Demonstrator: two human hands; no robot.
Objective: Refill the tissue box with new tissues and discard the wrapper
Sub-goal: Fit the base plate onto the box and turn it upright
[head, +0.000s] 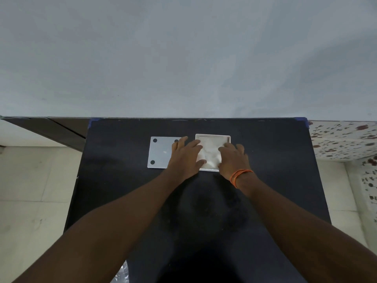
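A white square tissue box (pixel 212 136) lies open on the black table, with white tissues (pixel 210 153) filling it. My left hand (pixel 184 155) rests flat on the box's left side, fingers spread over the tissues. My right hand (pixel 234 158), with an orange thread at the wrist, presses flat on the right side of the tissues. To the left of the box lies its white cover plate (pixel 160 153) with dark round pads at the corners; my left hand overlaps its right edge. A clear crinkled wrapper (pixel 122 272) shows at the bottom edge, beside the table.
The black table (pixel 122 180) stands against a pale grey wall (pixel 183 58). Light floor tiles lie to the left, and a flower-patterned surface (pixel 342 139) sits at the right.
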